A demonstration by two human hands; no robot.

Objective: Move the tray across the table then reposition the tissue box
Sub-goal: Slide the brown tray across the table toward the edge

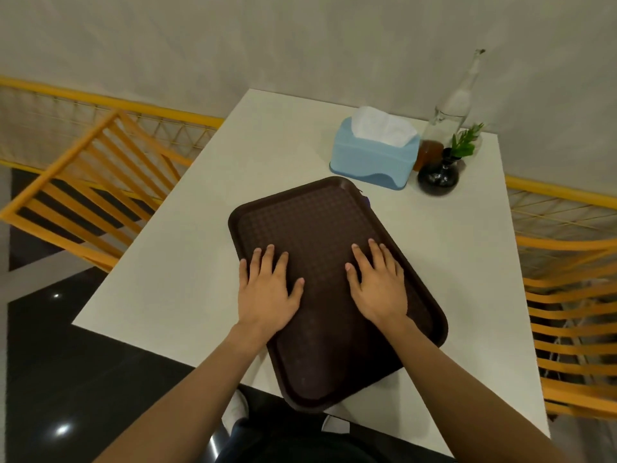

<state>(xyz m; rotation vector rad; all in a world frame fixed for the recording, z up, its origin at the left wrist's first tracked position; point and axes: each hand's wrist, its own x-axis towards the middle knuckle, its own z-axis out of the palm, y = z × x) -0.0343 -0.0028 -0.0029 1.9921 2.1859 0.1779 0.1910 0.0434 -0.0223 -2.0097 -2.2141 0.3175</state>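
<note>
Both hands, the left hand [267, 289] and the right hand [377, 285], are lying flat and open on the near half of the brown tray [320, 222], whose long side is pointing far-left toward the blue tissue box [374, 155] sitting just beyond its far right corner on the white table [167, 262].

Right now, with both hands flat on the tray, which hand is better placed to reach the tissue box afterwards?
The right hand, probably. The tissue box sits at the far right of the table, beyond the tray, more in line with that hand; the left hand would have to cross over.
</note>
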